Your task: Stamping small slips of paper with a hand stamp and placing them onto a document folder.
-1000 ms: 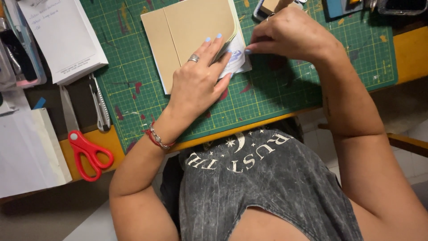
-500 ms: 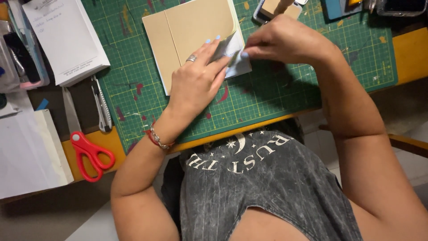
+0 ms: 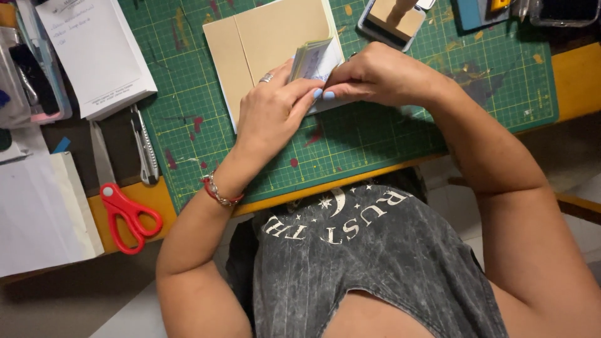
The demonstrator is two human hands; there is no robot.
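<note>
At the far left, a white paper stack point(image 3: 44, 213) lies beside red-handled scissors point(image 3: 128, 213), their blades pointing up the table, with a grey utility knife point(image 3: 145, 150) just to the right and a white notepad point(image 3: 94, 56) above. All sit well apart from the hands. On the green cutting mat point(image 3: 375, 144) rests a tan card cover point(image 3: 269, 44) with a scored spine line. The left hand point(image 3: 272, 116), ring on one finger, presses down on the cover's lower right part, fingers extended and closed against a small folded bundle of pages point(image 3: 316, 59). That bundle stands tilted up at the cover's right edge, pinched between both hands. The right hand point(image 3: 382, 78) curls over it, fingertips gripping the lower edge of the pages. Further right lies a small mirror-like object point(image 3: 394, 19).

The judgement: if either pinch loosens, the pages could fan out of register; uneven pressure might crease them or shift the cover across the mat.
</note>
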